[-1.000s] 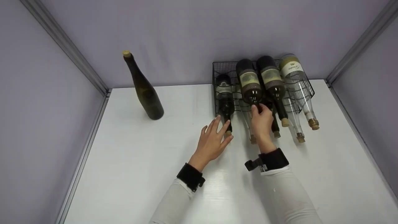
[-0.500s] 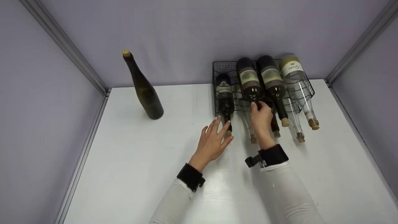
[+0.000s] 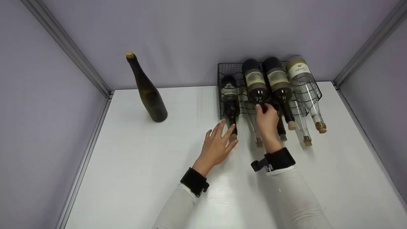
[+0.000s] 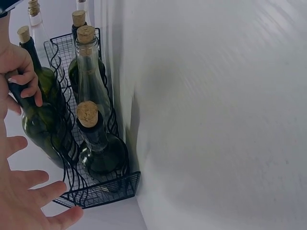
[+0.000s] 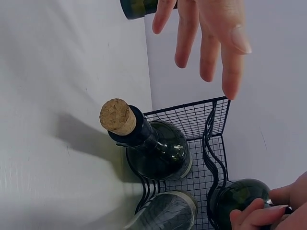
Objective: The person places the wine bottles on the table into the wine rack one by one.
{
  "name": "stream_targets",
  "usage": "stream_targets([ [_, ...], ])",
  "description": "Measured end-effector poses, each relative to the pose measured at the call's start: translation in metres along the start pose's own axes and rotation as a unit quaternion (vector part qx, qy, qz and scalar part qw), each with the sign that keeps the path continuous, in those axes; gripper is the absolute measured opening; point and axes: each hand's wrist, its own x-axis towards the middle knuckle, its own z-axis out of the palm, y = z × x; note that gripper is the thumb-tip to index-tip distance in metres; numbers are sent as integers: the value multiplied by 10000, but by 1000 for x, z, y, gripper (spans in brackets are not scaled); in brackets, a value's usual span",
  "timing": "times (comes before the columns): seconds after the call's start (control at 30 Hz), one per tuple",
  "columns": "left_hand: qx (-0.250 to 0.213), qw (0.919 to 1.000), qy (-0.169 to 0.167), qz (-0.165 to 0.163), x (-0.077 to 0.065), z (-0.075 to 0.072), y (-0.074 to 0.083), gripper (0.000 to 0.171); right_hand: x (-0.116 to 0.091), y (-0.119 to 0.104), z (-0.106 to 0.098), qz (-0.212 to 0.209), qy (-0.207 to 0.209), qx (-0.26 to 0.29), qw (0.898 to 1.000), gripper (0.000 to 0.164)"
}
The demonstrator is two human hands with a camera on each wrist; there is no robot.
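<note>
My right hand [image 3: 267, 122] grips the neck of a dark wine bottle [image 3: 255, 81] lying in the upper row of a black wire wine rack [image 3: 219, 86]. Its cork end is hidden behind the hand; the green shoulder [image 5: 240, 201] shows in the right wrist view. My left hand [image 3: 217, 144] is spread, fingers straight, close by the neck of a corked dark bottle [image 3: 230, 95] in the lower left slot. In the left wrist view, that bottle's cork [image 4: 88, 113] points toward the camera, with the left fingers [image 4: 45, 191] off to one side, holding nothing.
Another dark bottle [image 3: 276, 76] and a clear labelled bottle [image 3: 302, 79] lie in the upper row. Clear bottles [image 3: 300, 124] and a dark one stick out below. A green corked bottle [image 3: 152, 101] stands upright at left on the white table [image 3: 143, 165]. Walls [image 3: 190, 41] enclose the back and sides.
Early in the second, my right hand shifted slightly toward the rack with the gripped wine bottle, which slid a little back. Since then it is nearly still. My left hand keeps its place.
</note>
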Motion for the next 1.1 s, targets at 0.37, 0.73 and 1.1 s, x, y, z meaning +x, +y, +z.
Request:
stream_targets([
  [0.37, -72, 10000, 46, -24, -3, 2, -4, 62, -8, 2, -5, -140, -185, -188, 9996, 56],
  [0.73, -215, 9997, 74, -83, -7, 2, -10, 62, -19, -3, -20, -470, -731, -927, 9919, 69],
  [1.1, -302, 9991, 128, -286, -11, -3, -23, 64, -37, -21, -26, -794, -1183, -2065, 9680, 83],
])
